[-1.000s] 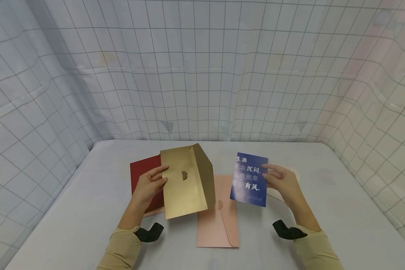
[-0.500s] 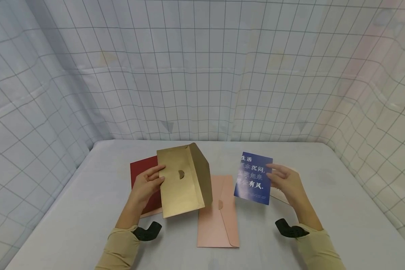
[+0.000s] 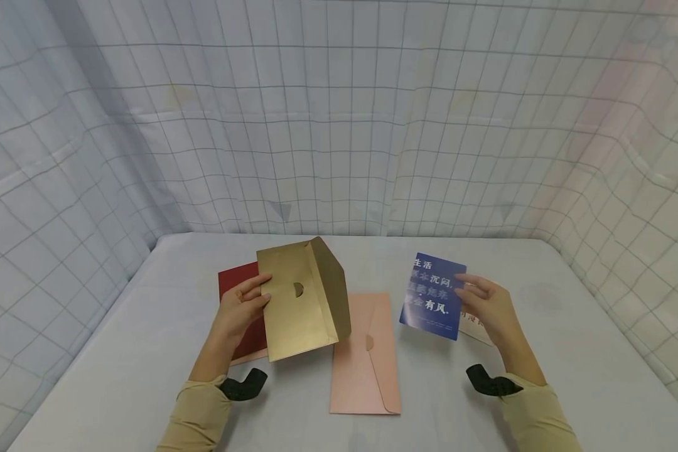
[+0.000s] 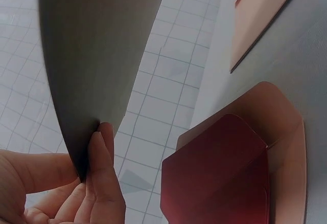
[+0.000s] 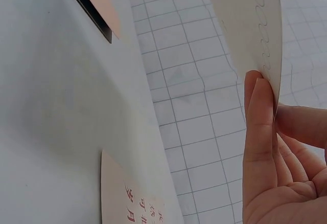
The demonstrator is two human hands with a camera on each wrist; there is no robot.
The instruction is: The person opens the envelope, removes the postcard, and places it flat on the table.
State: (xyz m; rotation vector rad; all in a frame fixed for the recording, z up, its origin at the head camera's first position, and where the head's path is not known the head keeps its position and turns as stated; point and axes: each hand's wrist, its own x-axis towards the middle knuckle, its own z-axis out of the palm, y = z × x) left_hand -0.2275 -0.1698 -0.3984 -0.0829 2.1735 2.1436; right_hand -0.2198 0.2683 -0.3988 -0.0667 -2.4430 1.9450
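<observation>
Head view: pinches 1 gold envelope (image 3: 294, 314) by its left edge with the left hand (image 3: 238, 309), thumb and fingers clamped together on the paper. Holds it tilted above the white table (image 3: 282, 414), with its flap (image 3: 333, 289) standing out to the right. Hides with it part of a red envelope (image 3: 253, 339). Shows, from the left wrist, the red envelope resting on a lower pink envelope (image 4: 283, 132).

Grips 1 blue card (image 3: 434, 298) with white lettering by its right edge in the right hand (image 3: 486, 304), thumb and fingers likewise pressed together on it, raised and well apart from the gold envelope. Partly covers, behind card and hand, a pale card (image 3: 476, 326) with red lettering on the table. Between the 2 hands, has a closed pink envelope (image 3: 358, 370) lying flat, partly behind the gold flap. Wears beige sleeves (image 3: 194, 414), with 1 black mount (image 3: 244, 386) at each wrist. Faces a white curtain (image 3: 339, 157) with grid lines.
</observation>
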